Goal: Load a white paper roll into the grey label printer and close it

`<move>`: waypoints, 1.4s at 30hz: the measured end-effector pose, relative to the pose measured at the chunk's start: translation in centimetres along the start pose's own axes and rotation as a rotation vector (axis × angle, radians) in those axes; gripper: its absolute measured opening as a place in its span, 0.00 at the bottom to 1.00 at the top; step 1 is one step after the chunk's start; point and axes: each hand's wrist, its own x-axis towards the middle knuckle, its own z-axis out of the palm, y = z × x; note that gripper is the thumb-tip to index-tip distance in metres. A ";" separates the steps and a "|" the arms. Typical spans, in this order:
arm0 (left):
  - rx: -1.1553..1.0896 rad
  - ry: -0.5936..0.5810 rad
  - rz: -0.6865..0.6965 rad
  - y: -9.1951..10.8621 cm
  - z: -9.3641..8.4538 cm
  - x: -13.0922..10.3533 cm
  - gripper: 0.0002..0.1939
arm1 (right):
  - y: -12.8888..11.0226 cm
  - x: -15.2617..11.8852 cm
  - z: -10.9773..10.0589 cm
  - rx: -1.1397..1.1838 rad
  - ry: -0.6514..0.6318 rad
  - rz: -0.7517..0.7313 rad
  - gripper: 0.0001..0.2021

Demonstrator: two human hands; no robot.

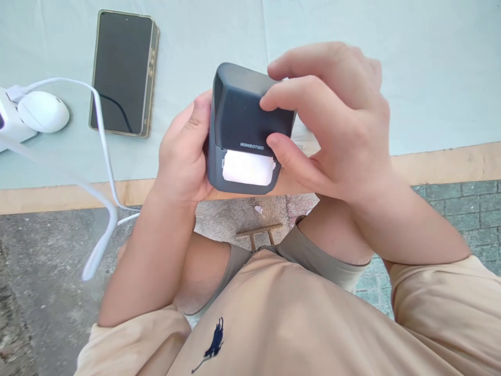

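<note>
A dark label printer (245, 117) with "NIIMBOT" lettering is held above the table's front edge. White label paper (248, 168) shows in the slot at its near end. My left hand (188, 149) is closed around the printer's left side, thumb along the edge. Over the right side of the lid, my right hand (332, 115) has its thumb and two fingers spread apart and bent. Their tips lie at the lid's surface and back edge; whether they press on it I cannot tell.
A phone (122, 73) in a clear case lies at the table's back left. Left of it are a white power strip (15, 122), a rounded white plug (43, 111) and a white cable (102, 122) hanging over the table edge. A wooden stool (259, 231) shows below.
</note>
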 end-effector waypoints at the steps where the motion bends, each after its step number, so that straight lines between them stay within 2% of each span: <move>1: -0.009 0.005 0.014 0.1 0.0 0.0 0.22 | 0.0 0.0 -0.1 0.010 0.000 -0.001 0.14; 5: -0.004 0.009 0.040 0.0 -0.1 0.0 0.22 | 0.1 -0.1 -0.3 0.075 -0.036 -0.011 0.18; 8: 0.003 0.056 0.041 -0.2 0.0 0.1 0.22 | 0.3 -0.2 -0.3 0.090 -0.054 -0.020 0.19; 10: -0.011 0.112 0.026 -0.3 0.2 0.1 0.21 | 0.4 -0.2 -0.2 0.077 -0.024 -0.037 0.18; 13: -0.051 0.142 0.006 -0.2 0.3 0.2 0.18 | 0.4 -0.2 -0.4 0.050 0.091 -0.071 0.16; 16: -0.120 0.097 -0.020 0.0 0.6 0.1 0.19 | 0.0 -0.1 -0.8 0.076 0.214 0.012 0.04; 19: -0.145 0.040 -0.049 0.2 0.8 0.0 0.15 | -0.2 -0.1 -1.0 0.184 0.202 0.078 0.06; 21: -0.125 0.028 -0.047 0.4 0.9 -0.2 0.14 | -0.2 -0.1 -1.0 0.255 0.176 0.089 0.04; 25: -0.081 0.064 -0.051 0.7 1.1 -0.3 0.15 | 0.2 -0.1 -0.9 0.208 0.211 0.150 0.06; 26: -0.075 0.066 -0.055 0.8 1.2 -0.4 0.15 | 0.3 0.0 -0.9 0.169 0.192 0.136 0.06; 29: -0.058 0.037 -0.049 0.9 1.4 -0.4 0.16 | 0.4 0.3 -0.8 0.049 0.007 0.117 0.08; 32: -0.044 -0.002 -0.032 0.8 1.5 -0.5 0.16 | 0.0 0.9 -0.8 -0.068 -0.229 0.204 0.11; 38: -0.083 -0.048 -0.014 0.6 1.4 -0.5 0.22 | -1.6 2.7 -1.7 -0.206 -0.567 0.330 0.15; 40: -0.077 -0.040 -0.008 0.5 1.3 -0.5 0.22 | -1.9 3.3 -1.9 -0.227 -0.639 0.395 0.17; 42: -0.068 -0.036 -0.007 0.4 1.2 -0.5 0.22 | -2.0 3.4 -2.2 -0.195 -0.612 0.426 0.19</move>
